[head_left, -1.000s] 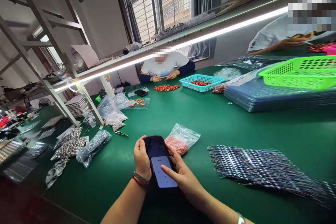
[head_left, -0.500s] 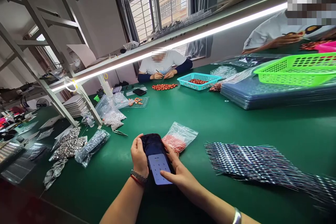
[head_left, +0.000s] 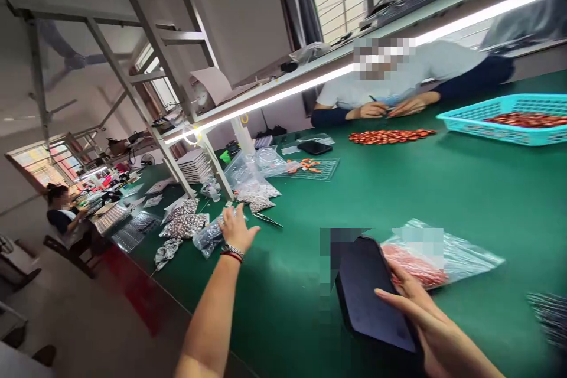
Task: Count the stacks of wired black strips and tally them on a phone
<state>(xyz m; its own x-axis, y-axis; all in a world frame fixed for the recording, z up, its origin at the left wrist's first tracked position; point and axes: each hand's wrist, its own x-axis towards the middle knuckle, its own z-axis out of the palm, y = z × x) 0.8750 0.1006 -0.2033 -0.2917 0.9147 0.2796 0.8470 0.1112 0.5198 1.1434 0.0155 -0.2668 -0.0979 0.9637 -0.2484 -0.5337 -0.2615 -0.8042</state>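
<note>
My right hand (head_left: pixel 416 313) is wrapped round the side of a dark phone (head_left: pixel 372 295), thumb over its dim screen. Just behind the phone lies a zip bag (head_left: pixel 465 254) with reddish-pink contents. My left hand (head_left: pixel 238 230) stretches out with its fingers spread, a metal watch and a red band on the wrist. It is over or beside a clear plastic bag of bluish-grey material (head_left: pixel 208 239); whether it touches the bag I cannot tell. Tweezers (head_left: pixel 268 220) lie just to its right. Bags of small silvery beads (head_left: pixel 185 226) sit to its left.
Across the green table (head_left: pixel 305 271), a person works behind a heap of reddish-brown pieces (head_left: pixel 390 136). A turquoise basket (head_left: pixel 500 130) stands at the right. Metal shelf posts (head_left: pixel 217 168) rise behind the bead bags. Dark striped strands (head_left: pixel 549 313) lie at the right edge.
My left hand has let go of the phone and reached out left toward the bags. The phone stays in my right hand, its screen now dim. The view has swung left.
</note>
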